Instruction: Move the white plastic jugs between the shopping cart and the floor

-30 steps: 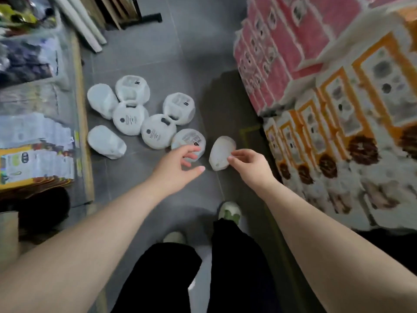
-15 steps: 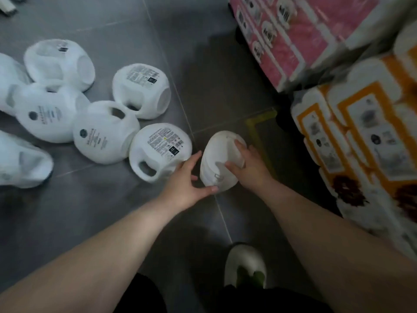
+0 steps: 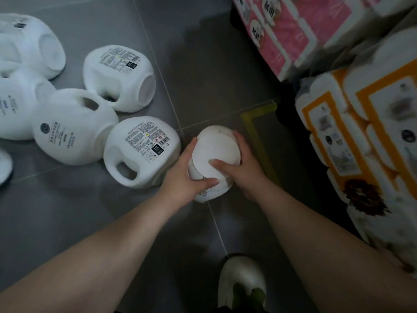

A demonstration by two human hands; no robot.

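While a cluster of white plastic jugs with moulded handles lies tipped on the grey tiled floor at the left, the one now in hand sits at the middle of the view. The labelled jug at the cluster's right edge, its handle loop pointing toward the person, lies just beside the left hand. That hand wraps the near left side of a rounded white plastic jug, fingers curled behind it and thumb laid across its lower front. The jug's flat base faces up at the camera. The right hand grips the other side, thumb pressed on the base and fingers curled round the far wall. Whether the jug rests on the floor or is just clear of it is hard to tell from above.

The shell looks stiff and smooth, so bare palms could slip on it. Its weight cannot be read here, and a full jug would be heavy. Two hands on opposite walls suit that doubt. The handle, hidden underneath, would likely give the surer hold for a one-handed carry.

Right of the hands a yellow tape mark is on the tiles. Beyond it stand pink-wrapped packs and orange-and-white packs. A white shoe shows below. No shopping cart is in view.
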